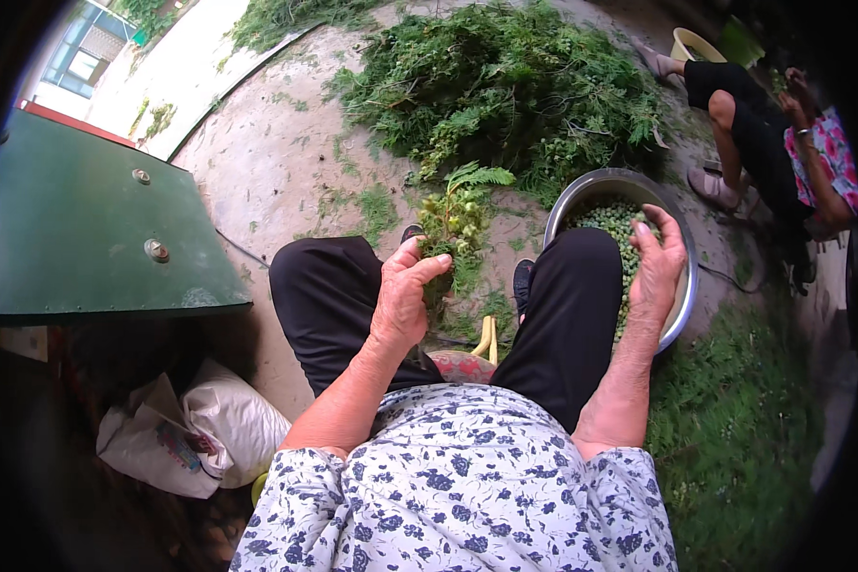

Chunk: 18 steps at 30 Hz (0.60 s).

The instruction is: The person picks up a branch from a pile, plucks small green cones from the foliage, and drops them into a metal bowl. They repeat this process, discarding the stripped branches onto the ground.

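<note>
Between my knees, my left hand point(408, 294) grips a leafy sprig point(462, 227) thick with small green berry-like cones. Its thumb presses over the stems, and feathery leaf tips stick out at the top. My right hand point(660, 267) hovers over a round metal basin point(684, 315) beside my right knee. Those fingers are loosely curled with a gap to the thumb, and I see nothing between them. Loose green cones point(605, 221) lie in the basin; my knee hides part of them.
A large heap of cut green branches point(505, 86) lies ahead. More greenery point(734, 419) covers the ground at right. A dark green metal box point(95, 224) stands left, above a white sack point(200, 429). Another person point(767, 124) sits at far right near a pale bucket point(694, 43).
</note>
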Each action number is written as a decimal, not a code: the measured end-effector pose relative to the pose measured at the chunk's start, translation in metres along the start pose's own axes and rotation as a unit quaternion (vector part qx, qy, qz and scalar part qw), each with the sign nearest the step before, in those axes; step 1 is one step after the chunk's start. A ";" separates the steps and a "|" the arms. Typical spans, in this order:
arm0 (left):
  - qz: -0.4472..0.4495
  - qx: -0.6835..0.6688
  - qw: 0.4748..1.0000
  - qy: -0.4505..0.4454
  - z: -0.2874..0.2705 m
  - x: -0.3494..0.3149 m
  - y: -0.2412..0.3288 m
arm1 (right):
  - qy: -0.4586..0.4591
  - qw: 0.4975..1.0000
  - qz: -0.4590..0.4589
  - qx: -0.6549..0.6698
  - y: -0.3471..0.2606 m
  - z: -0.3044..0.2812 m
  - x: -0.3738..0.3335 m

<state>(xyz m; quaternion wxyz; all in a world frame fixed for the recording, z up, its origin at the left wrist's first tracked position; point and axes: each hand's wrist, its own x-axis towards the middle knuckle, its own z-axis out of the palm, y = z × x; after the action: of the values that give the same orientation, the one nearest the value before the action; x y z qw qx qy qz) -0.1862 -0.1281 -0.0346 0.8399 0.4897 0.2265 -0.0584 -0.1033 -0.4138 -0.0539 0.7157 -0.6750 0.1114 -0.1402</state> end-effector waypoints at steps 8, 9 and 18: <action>-0.018 -0.061 0.997 0.045 0.002 0.002 -0.007 | 0.143 0.881 -0.147 -0.426 0.020 -0.051 0.012; -0.018 -0.060 0.997 0.045 0.003 0.002 -0.007 | 0.170 0.889 -0.147 -0.398 0.017 -0.049 0.011; 0.011 -0.021 0.999 0.042 0.016 -0.006 -0.008 | -0.243 0.956 -0.111 -0.121 -0.045 0.083 -0.080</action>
<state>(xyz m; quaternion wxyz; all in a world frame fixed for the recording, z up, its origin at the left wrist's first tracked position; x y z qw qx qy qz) -0.1888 -0.1465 -0.0318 0.8406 0.4762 0.2570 -0.0235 -0.1514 -0.3104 -0.0066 0.6144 -0.7781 -0.1255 -0.0354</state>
